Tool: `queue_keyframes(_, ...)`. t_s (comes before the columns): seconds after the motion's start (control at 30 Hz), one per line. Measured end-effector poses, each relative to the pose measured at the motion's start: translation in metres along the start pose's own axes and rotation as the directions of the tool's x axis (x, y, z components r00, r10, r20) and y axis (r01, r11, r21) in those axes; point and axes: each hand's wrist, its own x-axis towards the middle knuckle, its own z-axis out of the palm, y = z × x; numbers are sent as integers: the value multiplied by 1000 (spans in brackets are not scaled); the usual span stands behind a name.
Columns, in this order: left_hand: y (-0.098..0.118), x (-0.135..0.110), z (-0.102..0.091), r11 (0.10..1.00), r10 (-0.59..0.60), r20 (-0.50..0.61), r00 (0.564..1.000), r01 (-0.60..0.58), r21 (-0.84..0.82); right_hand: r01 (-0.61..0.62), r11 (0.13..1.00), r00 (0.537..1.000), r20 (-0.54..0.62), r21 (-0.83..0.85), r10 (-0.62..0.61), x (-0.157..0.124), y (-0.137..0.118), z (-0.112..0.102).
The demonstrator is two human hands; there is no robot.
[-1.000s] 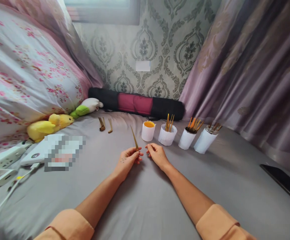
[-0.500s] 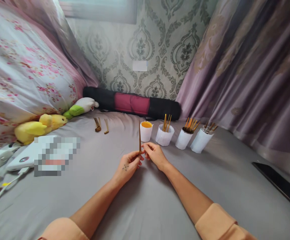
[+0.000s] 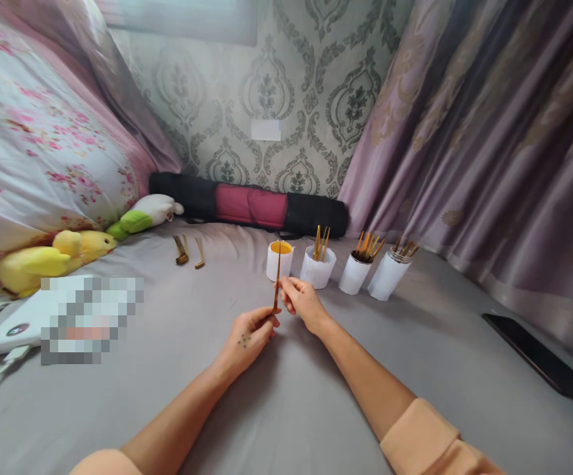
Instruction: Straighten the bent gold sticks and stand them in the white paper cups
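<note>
My left hand pinches the lower end of a thin golden utensil and holds it nearly upright over the grey sheet. My right hand pinches the same utensil about halfway up. Just beyond stand several white cups in a row: one with a yellow inside, then three holding bundles of golden and brown utensils. A few more loose utensils lie on the sheet to the far left.
A black and magenta rolled bag lies along the patterned wall. Yellow and green-white plush toys rest against a floral pillow at left. A white device with cables sits left; a dark phone at right; purple curtains behind.
The utensil swung from leaning left to nearly upright. My right hand came in from beside it and took hold of its shaft. The view drifted right.
</note>
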Motion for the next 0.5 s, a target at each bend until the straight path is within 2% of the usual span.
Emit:
queue_keyframes(0.23, -2, -1, 0, 1000, 11, 26, 1000, -12, 6, -21, 999, 1000, -23, -23, 21, -2, -5, 2)
queue_keyframes(0.5, 6, -2, 3, 997, -73, 37, 997, 72, 10, -22, 999, 1000, -22, -38, 21, -2, -5, 1)
